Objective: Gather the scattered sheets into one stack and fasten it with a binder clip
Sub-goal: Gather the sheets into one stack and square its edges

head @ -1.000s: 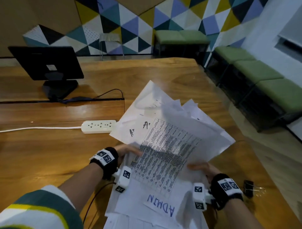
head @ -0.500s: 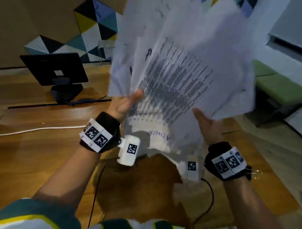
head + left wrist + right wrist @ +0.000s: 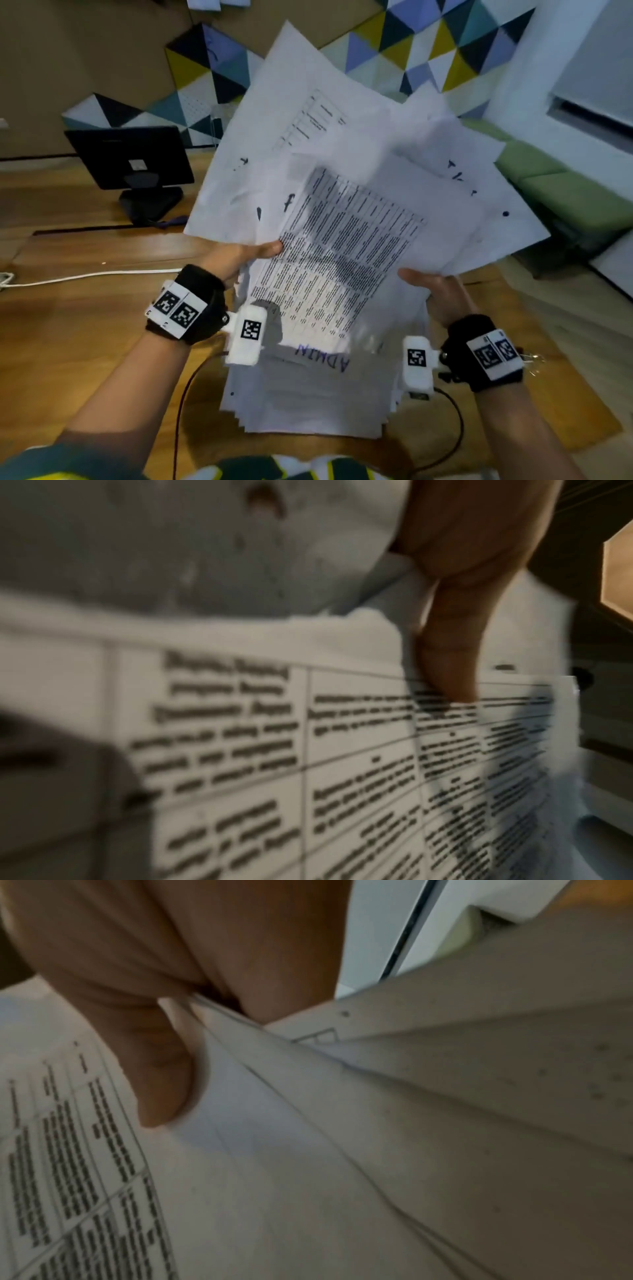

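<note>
Both the left hand (image 3: pixel 245 255) and right hand (image 3: pixel 435 291) are pinching the floppy, slidey sheets (image 3: pixel 342 240) above the table (image 3: pixel 85 325), so I'm guessing gripping both side edges is working best.

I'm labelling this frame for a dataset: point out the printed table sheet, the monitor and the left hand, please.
printed table sheet (image 3: pixel 342 260): head view, middle of its text grid.
monitor (image 3: pixel 130 156): head view, centre of its dark back panel.
left hand (image 3: pixel 239 257): head view, back of the hand.
</note>
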`<state>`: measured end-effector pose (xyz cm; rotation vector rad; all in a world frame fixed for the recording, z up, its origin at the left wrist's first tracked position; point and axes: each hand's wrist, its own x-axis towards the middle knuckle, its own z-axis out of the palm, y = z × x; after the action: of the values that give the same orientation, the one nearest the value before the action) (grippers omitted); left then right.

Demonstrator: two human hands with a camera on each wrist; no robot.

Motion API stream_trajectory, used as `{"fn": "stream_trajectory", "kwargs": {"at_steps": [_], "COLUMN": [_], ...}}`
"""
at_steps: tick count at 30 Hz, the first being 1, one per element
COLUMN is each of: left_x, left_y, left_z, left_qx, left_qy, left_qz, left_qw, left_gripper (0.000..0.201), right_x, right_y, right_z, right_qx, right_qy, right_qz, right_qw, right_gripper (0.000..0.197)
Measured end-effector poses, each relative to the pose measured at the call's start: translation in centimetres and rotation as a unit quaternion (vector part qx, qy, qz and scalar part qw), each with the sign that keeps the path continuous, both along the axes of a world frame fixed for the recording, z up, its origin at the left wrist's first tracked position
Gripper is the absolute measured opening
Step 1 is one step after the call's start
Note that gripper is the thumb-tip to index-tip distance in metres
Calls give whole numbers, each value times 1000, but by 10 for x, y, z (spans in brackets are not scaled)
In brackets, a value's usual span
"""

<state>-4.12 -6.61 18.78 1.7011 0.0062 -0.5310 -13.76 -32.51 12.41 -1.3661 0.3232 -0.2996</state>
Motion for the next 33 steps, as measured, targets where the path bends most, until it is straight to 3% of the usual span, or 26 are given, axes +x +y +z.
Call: {"fn": "stream_trajectory", "kwargs": {"at_steps": [4,7,10,14,15,19,23,25,27,30,32,33], "left_x": [2,2,-1,-17,-23,-24,-7,1,2,9,17,19], "left_y": [-4,-16,-24,-30,-27,-11,-1,1,-2,-4,-1,-1], "left_z": [-10,0,8,18,17,-13,-22,-20,-10,-5,-10,-11], "left_qx": [-70,-119,-176,-212,-198,-174,-141,-162,-162,-160,-167,-164], "left_qy": [-6,-41,-57,-68,-82,-79,-164,-205,-241,-255,-236,-231], "left_qz": [-9,33,7,-42,-39,-41,-13,1,-17,-28,-13,-21], "left_qw": [998,991,983,974,976,981,976,965,957,953,957,959], "left_gripper": [64,21,34,21,17,37,93,93,86,92,91,82], "right_x": [1,10,12,-4,-10,-21,-21,-18,-13,-12,-11,-10], "right_y": [18,32,51,47,44,31,1,-6,-8,-12,-12,-11], "right_z": [16,31,50,48,45,27,14,13,13,18,20,18], "right_qx": [-50,-101,-128,-198,-171,-78,-16,7,-49,-77,-51,-40], "right_qy": [-10,-43,-105,-129,-132,-146,-136,-124,-97,-129,-133,-125], "right_qz": [-51,-106,-153,-189,-187,-153,-102,-54,-46,-43,-52,-50], "right_qw": [997,988,974,953,958,974,985,991,993,988,989,990], "right_gripper": [40,37,45,57,56,43,64,73,93,52,59,67]}}
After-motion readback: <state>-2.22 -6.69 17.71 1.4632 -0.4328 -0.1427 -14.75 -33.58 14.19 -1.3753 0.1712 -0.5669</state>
